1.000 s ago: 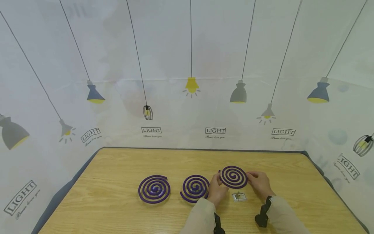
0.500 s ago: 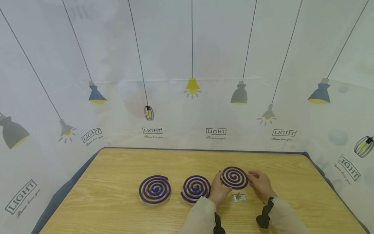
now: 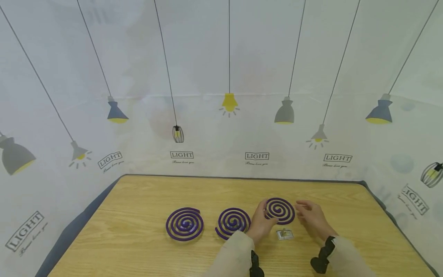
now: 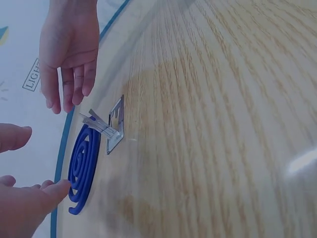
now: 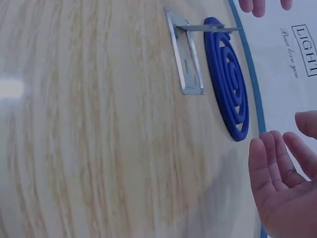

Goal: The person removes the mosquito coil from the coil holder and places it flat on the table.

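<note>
A purple mosquito coil (image 3: 278,210) lies on the table at right, looking blue in the wrist views. My left hand (image 3: 260,224) is at its left edge, thumb and fingers apart; in the left wrist view a fingertip overlaps the coil (image 4: 89,171), and contact is unclear. To the coil's right, my right hand (image 3: 314,218) stands apart from it, holding nothing, its fingers extended in the right wrist view. A small metal coil stand (image 3: 285,234) with a raised prong sits on the near side of this coil.
Two more purple coils, a middle coil (image 3: 233,222) and a left coil (image 3: 185,224), sit to the left, apparently raised on stands. My left forearm is close to the middle one. A printed backdrop (image 3: 207,165) rises behind the table (image 3: 138,200).
My right hand has drawn away from the coil's right edge, to the right. My left hand stays by the coil's left side. The stand has not visibly moved.
</note>
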Available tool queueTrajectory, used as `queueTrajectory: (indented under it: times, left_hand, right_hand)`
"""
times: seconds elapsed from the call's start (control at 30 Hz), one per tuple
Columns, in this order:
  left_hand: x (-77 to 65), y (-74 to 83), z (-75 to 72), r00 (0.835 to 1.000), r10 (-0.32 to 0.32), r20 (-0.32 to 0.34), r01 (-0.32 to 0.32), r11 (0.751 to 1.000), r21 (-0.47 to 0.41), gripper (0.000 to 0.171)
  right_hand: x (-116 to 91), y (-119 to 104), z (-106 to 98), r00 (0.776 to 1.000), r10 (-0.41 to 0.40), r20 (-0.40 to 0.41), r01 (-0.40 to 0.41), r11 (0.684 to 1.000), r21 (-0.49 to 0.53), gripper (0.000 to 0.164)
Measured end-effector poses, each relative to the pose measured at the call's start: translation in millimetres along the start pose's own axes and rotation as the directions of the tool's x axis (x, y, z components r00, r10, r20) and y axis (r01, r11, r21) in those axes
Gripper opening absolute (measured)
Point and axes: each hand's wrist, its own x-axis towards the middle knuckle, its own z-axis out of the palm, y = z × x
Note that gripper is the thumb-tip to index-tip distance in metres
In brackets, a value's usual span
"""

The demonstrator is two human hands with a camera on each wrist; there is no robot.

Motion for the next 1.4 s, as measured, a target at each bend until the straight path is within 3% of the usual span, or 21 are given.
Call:
queueTrajectory:
  times: [0.23, 0.4, 0.57, 0.87, 0.9, 1.07, 1.13, 1.23, 1.4]
  left_hand:
    - [-3.4, 9.8, -11.8, 0.999, -0.012, 0.042, 0.011, 1.000, 0.012, 0.063]
    - [-3.0, 12.4, -21.2, 0.997, 0.023, 0.080, -0.023, 1.000, 0.003, 0.061]
    - [-5.1, 17.6, -32.2, 0.991, 0.023, 0.131, -0.025, 1.000, 0.013, 0.061]
    - [-8.1, 20.8, -57.0, 0.976, 0.082, 0.201, -0.082, 0.997, -0.008, 0.059]
    - [-8.7, 20.8, -60.2, 0.975, 0.087, 0.203, -0.087, 0.996, -0.006, 0.059]
    - [-11.5, 19.2, -77.1, 0.969, 0.117, 0.219, -0.122, 0.992, 0.012, 0.059]
    - [-12.5, 18.3, -83.8, 0.965, 0.139, 0.224, -0.148, 0.989, 0.025, 0.059]
    - [-13.1, 16.2, -93.3, 0.963, 0.163, 0.214, -0.174, 0.984, 0.031, 0.060]
    - [-13.4, 7.6, -107.6, 0.973, 0.144, 0.181, -0.145, 0.989, -0.003, 0.059]
  right_hand:
    - [9.9, 12.7, -2.7, 1.000, 0.003, 0.030, -0.005, 0.997, 0.082, 0.060]
    - [-5.9, -13.7, 0.5, 0.998, -0.041, 0.057, 0.036, 0.996, 0.078, 0.057]
    - [-21.7, -40.9, 6.6, 0.997, -0.036, 0.065, 0.028, 0.992, 0.123, 0.051]
    - [-22.7, -50.6, 12.2, 0.996, -0.054, 0.067, 0.038, 0.975, 0.219, 0.049]
    - [-18.7, -44.6, 13.1, 0.993, -0.086, 0.082, 0.063, 0.966, 0.251, 0.045]
    - [-22.2, -51.2, 25.8, 0.992, -0.069, 0.107, 0.034, 0.953, 0.300, 0.039]
    - [-28.0, -60.4, 33.1, 0.995, -0.018, 0.101, -0.011, 0.959, 0.282, 0.042]
    - [-30.5, -62.2, 45.0, 0.994, -0.004, 0.111, -0.028, 0.958, 0.285, 0.043]
    - [-34.5, -60.3, 67.2, 0.987, -0.012, 0.158, -0.032, 0.962, 0.271, 0.040]
